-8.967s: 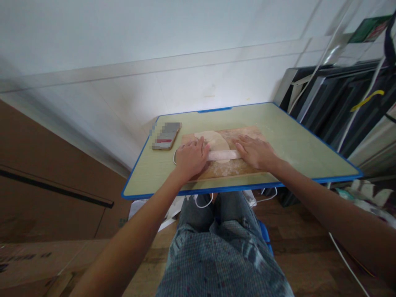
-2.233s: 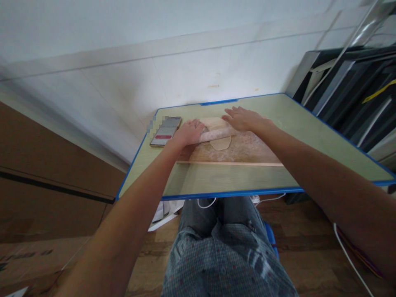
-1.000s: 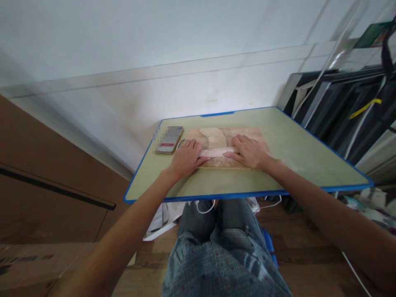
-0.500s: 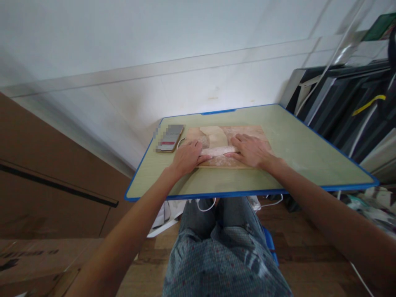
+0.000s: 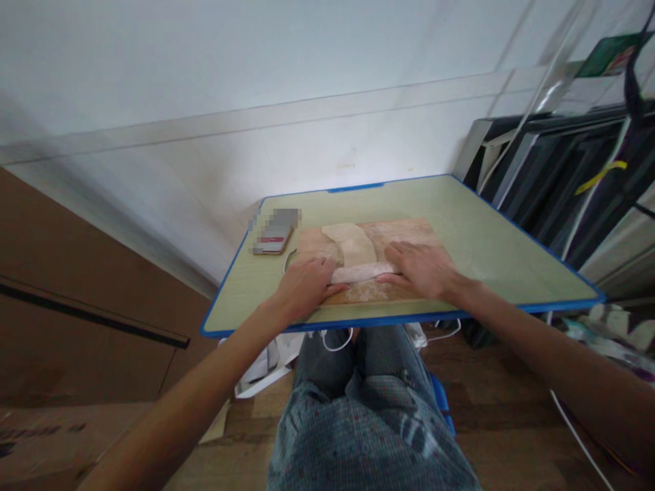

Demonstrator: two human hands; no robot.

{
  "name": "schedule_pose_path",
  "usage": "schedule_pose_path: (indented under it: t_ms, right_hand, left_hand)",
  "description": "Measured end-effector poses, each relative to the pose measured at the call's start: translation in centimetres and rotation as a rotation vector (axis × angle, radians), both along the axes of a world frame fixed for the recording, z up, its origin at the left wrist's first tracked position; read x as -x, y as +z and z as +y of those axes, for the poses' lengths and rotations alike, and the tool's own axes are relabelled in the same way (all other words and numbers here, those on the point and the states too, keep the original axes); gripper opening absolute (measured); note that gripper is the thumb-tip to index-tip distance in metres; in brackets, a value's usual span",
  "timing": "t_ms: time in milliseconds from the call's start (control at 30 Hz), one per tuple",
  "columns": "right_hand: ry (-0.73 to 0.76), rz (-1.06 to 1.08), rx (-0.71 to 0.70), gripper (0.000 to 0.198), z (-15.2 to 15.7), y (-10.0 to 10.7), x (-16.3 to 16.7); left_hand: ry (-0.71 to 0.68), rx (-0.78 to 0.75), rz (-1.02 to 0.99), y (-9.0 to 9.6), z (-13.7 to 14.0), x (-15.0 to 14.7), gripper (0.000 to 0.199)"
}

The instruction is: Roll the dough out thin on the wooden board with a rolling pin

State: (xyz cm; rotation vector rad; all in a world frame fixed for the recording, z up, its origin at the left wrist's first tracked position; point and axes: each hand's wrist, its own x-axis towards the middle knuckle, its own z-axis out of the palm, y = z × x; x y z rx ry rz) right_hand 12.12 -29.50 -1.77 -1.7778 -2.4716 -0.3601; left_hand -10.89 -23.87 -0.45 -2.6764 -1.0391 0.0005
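Head camera view: I am looking down on two hands working at a wooden board (image 5: 409, 230), which is lying on a pale table (image 5: 491, 245) near its blue front edge. Both hands are sitting well apart, each closing over one end of a floured rolling pin (image 5: 361, 273). On the left hand (image 5: 310, 283) the fingers are bending over the top while the thumb is stretching along the near side; the right hand (image 5: 422, 269) is gripping likewise, and both palms are hiding the pin's ends. A flat sheet of dough (image 5: 353, 244) is lying on the board, running from the far side down to the pin, its upper left corner jutting out unevenly. I am seeing no dough on the near side, so I cannot tell whether its edge is lying under the pin or curling around it.

As I am judging it, uneven pressure between the hands could be leaving one side thinner or skewing the sheet. Too little flour beneath could be making the dough stick and tear. A hard pull could be dragging the board over the front edge. I am also minding the thin cord (image 5: 288, 261) looping beside the board's left side, where fingers could be snagging, and the phone (image 5: 276, 235) lying just beyond, where flour could be landing.
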Motion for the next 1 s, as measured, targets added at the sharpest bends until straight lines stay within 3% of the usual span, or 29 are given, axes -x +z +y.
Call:
schedule_pose_path:
  t_ms: [167, 367, 567, 733, 867, 1000]
  right_hand:
    - [-0.015, -0.033, 0.000, 0.060, 2.3, 1.9, -0.9]
    - [0.073, 0.051, -0.023, 0.062, 4.7, 0.8, -2.2]
    - [-0.076, 0.219, 0.109, 0.065, 5.4, 0.4, -1.8]
    - [-0.133, 0.222, 0.103, 0.071, 4.2, 0.1, -1.2]
    - [-0.098, 0.238, 0.057, 0.070, 2.5, -0.3, -0.8]
    - [-0.073, 0.229, 0.000, 0.071, 0.4, -0.8, -0.3]
  left_hand:
    - [-0.014, -0.046, 0.012, 2.1, 3.2, -0.8, 0.060]
    - [0.001, 0.028, -0.084, 0.2, 4.7, -1.7, 0.057]
    - [0.000, 0.045, -0.083, 0.0, 5.4, -1.8, 0.046]
    - [0.082, -0.023, -0.044, 0.2, 4.1, -2.3, 0.043]
    - [0.184, -0.075, -0.178, -0.2, 2.2, -2.5, 0.055]
    - [0.199, -0.097, -0.267, -0.9, 0.3, -2.2, 0.057]
